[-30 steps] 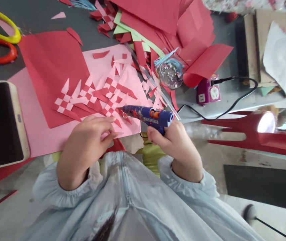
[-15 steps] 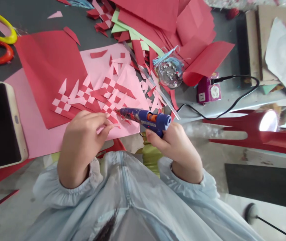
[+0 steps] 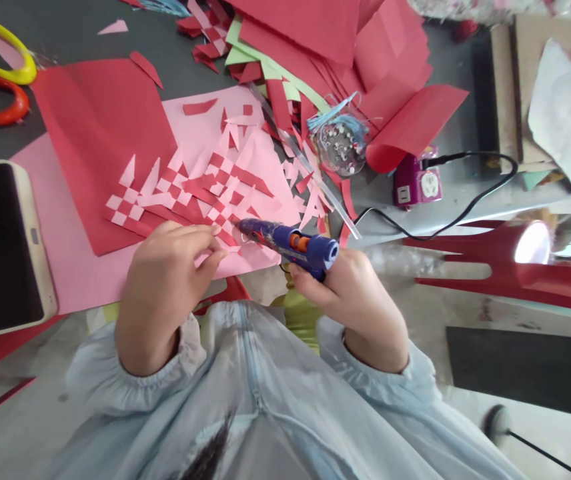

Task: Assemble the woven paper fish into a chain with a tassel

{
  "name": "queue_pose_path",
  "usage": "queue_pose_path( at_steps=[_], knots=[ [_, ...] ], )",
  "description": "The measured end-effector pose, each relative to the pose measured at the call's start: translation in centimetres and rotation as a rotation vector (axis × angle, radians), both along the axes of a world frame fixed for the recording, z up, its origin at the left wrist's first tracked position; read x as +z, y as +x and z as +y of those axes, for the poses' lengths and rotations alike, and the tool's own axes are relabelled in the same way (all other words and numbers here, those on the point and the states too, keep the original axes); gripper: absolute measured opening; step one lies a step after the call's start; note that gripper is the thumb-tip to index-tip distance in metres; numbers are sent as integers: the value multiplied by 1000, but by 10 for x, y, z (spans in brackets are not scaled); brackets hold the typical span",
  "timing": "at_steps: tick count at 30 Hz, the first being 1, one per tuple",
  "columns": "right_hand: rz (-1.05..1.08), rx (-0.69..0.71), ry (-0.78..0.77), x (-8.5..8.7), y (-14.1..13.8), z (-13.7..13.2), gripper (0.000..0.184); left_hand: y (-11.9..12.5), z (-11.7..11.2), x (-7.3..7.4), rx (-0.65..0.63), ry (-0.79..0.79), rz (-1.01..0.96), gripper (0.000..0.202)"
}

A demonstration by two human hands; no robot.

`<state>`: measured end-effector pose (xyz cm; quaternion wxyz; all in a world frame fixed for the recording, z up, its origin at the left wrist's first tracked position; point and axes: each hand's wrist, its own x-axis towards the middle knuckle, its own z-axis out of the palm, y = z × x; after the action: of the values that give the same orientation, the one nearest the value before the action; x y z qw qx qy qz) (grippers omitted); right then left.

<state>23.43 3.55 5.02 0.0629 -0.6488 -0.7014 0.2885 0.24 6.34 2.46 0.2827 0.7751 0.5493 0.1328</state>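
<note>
The right hand (image 3: 353, 283) grips a blue hot-glue gun (image 3: 285, 240), its nozzle (image 3: 241, 227) at the red-and-pink woven paper (image 3: 221, 216) beside the curled left hand (image 3: 168, 270), whose hold is unclear.

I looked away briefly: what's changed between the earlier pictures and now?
In the picture, the glue gun in the right hand has moved slightly downward, its rear end most. The left hand has shifted slightly up and left. Nothing was visibly grasped or released; the phone and red sheet stayed put.
</note>
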Motion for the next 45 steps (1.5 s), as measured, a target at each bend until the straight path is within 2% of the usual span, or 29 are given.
queue_pose_path(
  at_steps=[13, 23, 36, 45],
  knots=[
    [2, -20, 8, 0, -2, 0, 20, 1, 0, -1, 2, 11, 26, 24],
    [3, -6, 91, 3, -3, -3, 17, 1, 0, 1, 10, -1, 17, 22],
    [17, 63, 160, -1, -1, -2, 19, 2, -1, -5, 27, 96, 2, 23],
    [8, 33, 171, -5, -2, -3, 19, 2, -2, -5, 34, 119, 14, 21]
  ],
)
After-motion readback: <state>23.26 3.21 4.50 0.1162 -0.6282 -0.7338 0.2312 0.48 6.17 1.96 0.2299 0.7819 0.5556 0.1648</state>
